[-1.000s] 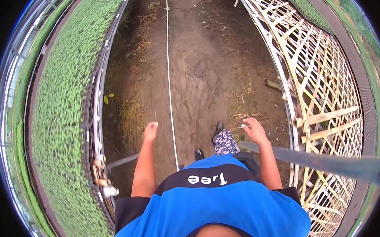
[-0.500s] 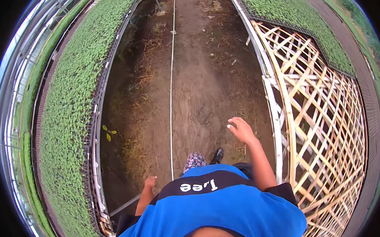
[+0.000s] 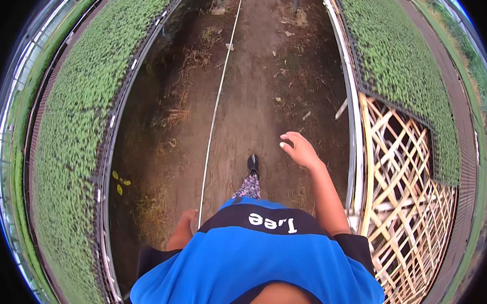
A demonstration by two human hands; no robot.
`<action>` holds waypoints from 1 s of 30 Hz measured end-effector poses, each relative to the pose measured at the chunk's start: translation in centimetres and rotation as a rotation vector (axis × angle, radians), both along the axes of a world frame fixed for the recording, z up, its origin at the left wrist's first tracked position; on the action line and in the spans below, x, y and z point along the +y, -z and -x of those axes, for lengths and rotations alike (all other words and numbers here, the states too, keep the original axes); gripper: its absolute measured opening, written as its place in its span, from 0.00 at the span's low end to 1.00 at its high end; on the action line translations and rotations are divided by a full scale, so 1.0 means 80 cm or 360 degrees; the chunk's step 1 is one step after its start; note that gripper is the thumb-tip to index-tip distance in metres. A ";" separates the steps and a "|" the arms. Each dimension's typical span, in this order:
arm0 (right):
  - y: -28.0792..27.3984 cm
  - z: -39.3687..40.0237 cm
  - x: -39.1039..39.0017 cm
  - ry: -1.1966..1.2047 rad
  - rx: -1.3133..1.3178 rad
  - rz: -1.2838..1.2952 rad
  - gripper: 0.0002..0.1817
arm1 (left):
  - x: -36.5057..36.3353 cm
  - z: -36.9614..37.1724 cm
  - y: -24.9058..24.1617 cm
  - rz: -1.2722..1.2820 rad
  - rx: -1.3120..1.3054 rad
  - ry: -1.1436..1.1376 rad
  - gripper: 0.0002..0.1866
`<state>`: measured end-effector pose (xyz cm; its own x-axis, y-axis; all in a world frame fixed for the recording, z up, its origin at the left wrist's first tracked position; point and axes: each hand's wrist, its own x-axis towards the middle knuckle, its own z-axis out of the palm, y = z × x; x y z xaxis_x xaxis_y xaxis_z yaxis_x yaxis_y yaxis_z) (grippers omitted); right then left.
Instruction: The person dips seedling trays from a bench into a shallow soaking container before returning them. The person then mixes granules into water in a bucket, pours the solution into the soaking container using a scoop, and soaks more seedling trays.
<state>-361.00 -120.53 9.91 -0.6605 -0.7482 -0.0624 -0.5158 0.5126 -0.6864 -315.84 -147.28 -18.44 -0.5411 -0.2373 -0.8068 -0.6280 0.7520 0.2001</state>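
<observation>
My right hand (image 3: 299, 148) hangs in the air over the dirt path (image 3: 251, 109), its fingers loosely bent and the thumb apart, with nothing in it. Closest to it on the right is the pale rail along a wooden lattice bench (image 3: 409, 213). Low at my left side, my left hand (image 3: 186, 220) is partly smeared, so its fingers cannot be made out. Beside that hand a thin white hose (image 3: 214, 121) runs lengthwise along the ground. One dark shoe (image 3: 253, 162) shows ahead of my blue shirt.
A long bench of green seedlings (image 3: 76, 123) borders the path on the left. More seedling trays (image 3: 394, 61) cover the far part of the right bench, beyond the bare lattice. Posts (image 3: 297, 1) stand farther up, and dry plant litter (image 3: 182, 117) lies along the path's left side.
I have moved forward along the path; the benches and the seedling trays at right have come nearer. The dark shoe now shows farther out in front. My right hand still holds nothing.
</observation>
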 end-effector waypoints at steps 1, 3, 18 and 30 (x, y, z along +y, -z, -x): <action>-0.006 0.038 -0.021 0.0008 -0.0027 -0.0029 0.17 | -0.045 0.063 0.032 0.0215 0.0146 -0.0072 0.23; -0.012 0.103 -0.050 0.0003 -0.0099 -0.0127 0.17 | -0.102 0.243 -0.033 0.0211 0.0638 -0.0255 0.20; 0.087 0.537 -0.251 0.0246 -0.0400 -0.0269 0.18 | -0.241 0.943 -0.231 -0.0336 0.1607 0.0247 0.14; 0.000 0.935 -0.655 -0.0292 -0.0277 -0.0010 0.17 | -0.572 0.823 -0.125 0.0192 0.0802 -0.2239 0.09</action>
